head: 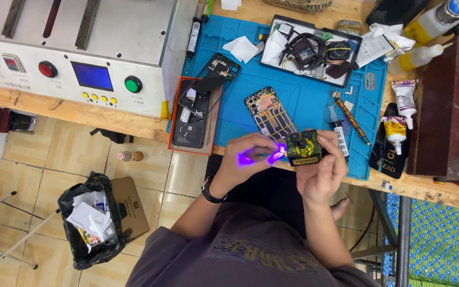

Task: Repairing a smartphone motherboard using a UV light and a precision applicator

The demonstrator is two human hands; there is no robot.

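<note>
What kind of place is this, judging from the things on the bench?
Most likely a phone repair workbench. An opened phone lies on a blue repair mat, a tray holds small parts, and glue tubes sit at the side.

A small boxy lamp [303,148], dark with green and yellow patterning and a round opening on its face, sits held up above the near edge of the surface, throwing violet light onto a slim piece [261,156] just beside it
</note>
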